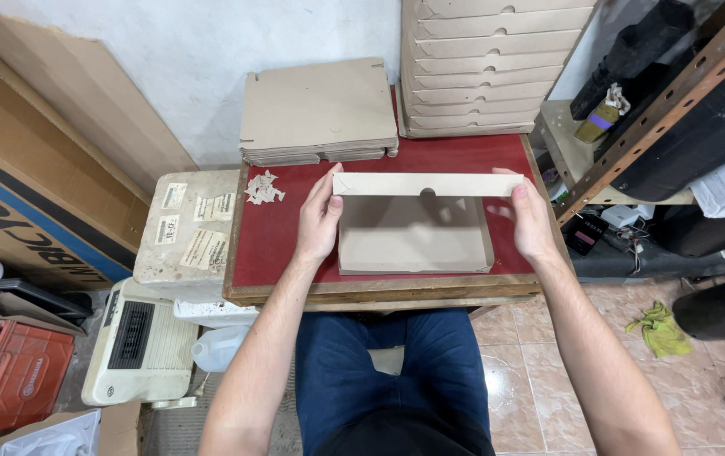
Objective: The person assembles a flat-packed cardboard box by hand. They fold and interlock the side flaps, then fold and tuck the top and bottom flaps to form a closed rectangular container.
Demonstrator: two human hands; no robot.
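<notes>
head view | looks steeply down from above | close over red table | single view

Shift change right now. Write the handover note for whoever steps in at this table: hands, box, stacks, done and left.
Left hand and right hand each grip an end of the raised far flap of the half-folded cardboard box on the red tabletop.
Flat box blanks lie stacked at the back; finished boxes are piled on the right.
Paper scraps lie left of the box.
Done: walls raised. Left: lid not closed.

Left hand and right hand hold cardboard box on red table.
</notes>
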